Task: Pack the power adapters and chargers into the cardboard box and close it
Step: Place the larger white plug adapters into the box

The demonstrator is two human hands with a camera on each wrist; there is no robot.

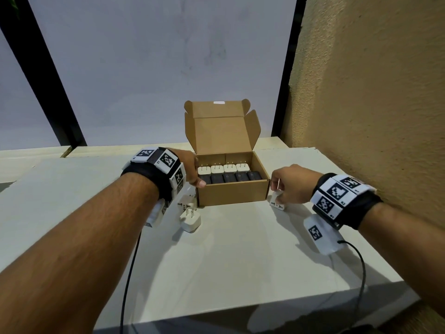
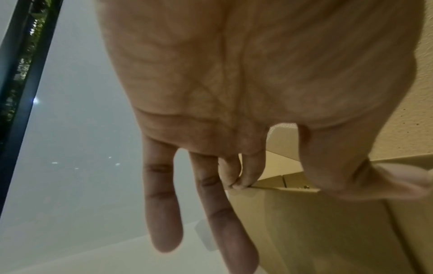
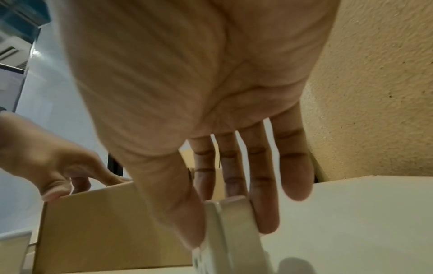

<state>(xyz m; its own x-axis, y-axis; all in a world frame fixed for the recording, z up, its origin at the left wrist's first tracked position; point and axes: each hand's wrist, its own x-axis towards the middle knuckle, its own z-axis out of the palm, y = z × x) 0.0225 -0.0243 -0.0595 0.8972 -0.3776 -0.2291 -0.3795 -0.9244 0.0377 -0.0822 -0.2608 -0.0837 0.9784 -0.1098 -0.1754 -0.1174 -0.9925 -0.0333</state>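
The cardboard box (image 1: 232,194) stands open on the white table, lid (image 1: 221,133) upright behind it. Inside, a back row of white chargers (image 1: 222,169) has its prongs up, and a front row of black adapters (image 1: 230,177) lies flat. My left hand (image 1: 196,175) holds the box's front left corner, with two curled fingertips (image 2: 236,184) on the rim and the thumb (image 2: 351,176) against the front. Just right of the box, my right hand (image 1: 280,189) pinches a white adapter (image 1: 278,202) (image 3: 234,226) resting on the table.
Two more white plugs sit left of the box: a travel adapter (image 1: 186,202) and a charger with prongs up (image 1: 190,221). A textured wall (image 1: 373,92) runs close along the right. Cables hang from both wrists over the table's front edge (image 1: 240,309).
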